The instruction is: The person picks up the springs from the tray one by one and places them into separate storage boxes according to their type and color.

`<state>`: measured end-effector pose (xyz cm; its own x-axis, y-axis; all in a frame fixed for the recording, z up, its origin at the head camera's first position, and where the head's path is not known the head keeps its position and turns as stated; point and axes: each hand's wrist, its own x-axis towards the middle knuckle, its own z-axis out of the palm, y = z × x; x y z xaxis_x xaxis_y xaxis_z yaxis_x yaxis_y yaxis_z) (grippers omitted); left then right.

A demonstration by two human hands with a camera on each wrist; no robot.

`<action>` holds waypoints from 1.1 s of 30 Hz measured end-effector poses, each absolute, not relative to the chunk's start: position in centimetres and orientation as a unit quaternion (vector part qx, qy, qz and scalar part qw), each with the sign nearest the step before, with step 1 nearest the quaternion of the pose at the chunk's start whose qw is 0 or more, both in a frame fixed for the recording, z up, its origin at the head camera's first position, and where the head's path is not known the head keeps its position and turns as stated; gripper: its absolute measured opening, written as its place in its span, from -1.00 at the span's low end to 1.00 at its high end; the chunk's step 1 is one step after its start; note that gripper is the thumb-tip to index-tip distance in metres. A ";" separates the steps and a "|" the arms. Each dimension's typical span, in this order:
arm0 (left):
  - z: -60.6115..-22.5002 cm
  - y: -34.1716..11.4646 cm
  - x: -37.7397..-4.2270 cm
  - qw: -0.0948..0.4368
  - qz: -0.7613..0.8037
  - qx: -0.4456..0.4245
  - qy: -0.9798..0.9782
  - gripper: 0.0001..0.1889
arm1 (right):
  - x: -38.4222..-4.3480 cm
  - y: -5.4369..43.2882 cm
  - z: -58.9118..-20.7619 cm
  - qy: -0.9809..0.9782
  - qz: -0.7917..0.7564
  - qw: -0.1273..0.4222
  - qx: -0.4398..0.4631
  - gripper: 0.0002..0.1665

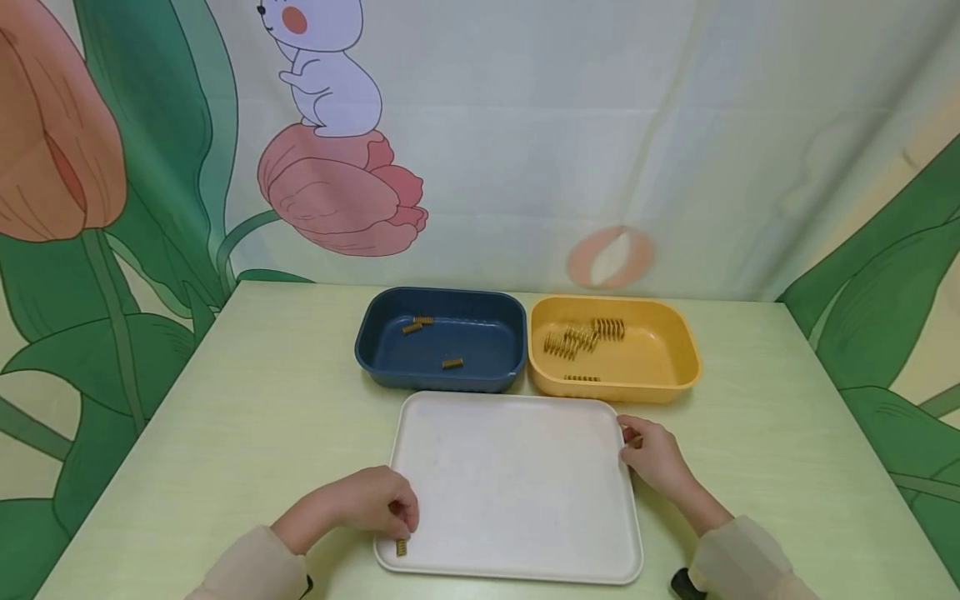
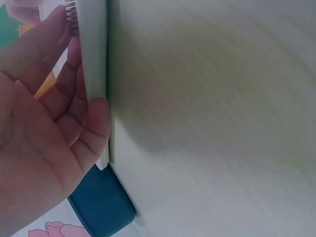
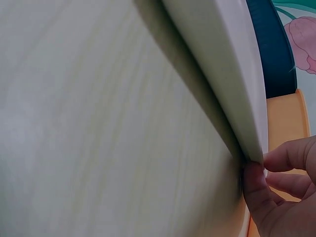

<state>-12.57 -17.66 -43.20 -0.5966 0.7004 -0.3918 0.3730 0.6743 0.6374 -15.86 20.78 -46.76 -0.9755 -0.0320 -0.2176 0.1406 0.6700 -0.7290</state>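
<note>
A white tray [image 1: 517, 492] lies on the table in front of the bins. At its near left corner my left hand [image 1: 378, 504] pinches a small brass coil spring [image 1: 401, 547] between thumb and fingers, the spring's lower end showing beneath the fingertips. In the left wrist view the spring [image 2: 72, 19] stands by the tray's rim, and the little finger touches the tray's side. My right hand [image 1: 656, 457] grips the tray's right edge near the far corner; the right wrist view has its fingers and thumb on either side of the rim.
Behind the tray, a dark blue bin [image 1: 442, 382] holds several small springs [image 1: 452, 363]. Beside it on the right, a yellow bin [image 1: 652, 387] holds several larger springs [image 1: 608, 328]. A printed curtain [image 1: 510, 167] hangs behind the pale table [image 1: 757, 417].
</note>
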 end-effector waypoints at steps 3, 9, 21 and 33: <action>-43.3 -17.6 -12.6 0.308 0.262 0.317 0.858 -0.92 | -15.8 20.8 -46.7 0.908 -0.404 0.107 0.028 -0.43; -43.3 -17.7 -12.7 0.311 0.277 0.313 0.854 -0.93 | -15.7 20.7 -46.4 0.908 -0.402 0.109 0.032 -0.43; -42.9 -17.8 -12.7 0.340 0.273 0.313 0.844 -0.71 | -15.7 20.7 -46.6 0.911 -0.399 0.100 0.029 -0.43; -43.8 -17.6 -12.5 0.311 0.269 0.316 0.855 -0.88 | -15.8 20.8 -47.0 0.913 -0.398 0.090 0.022 -0.43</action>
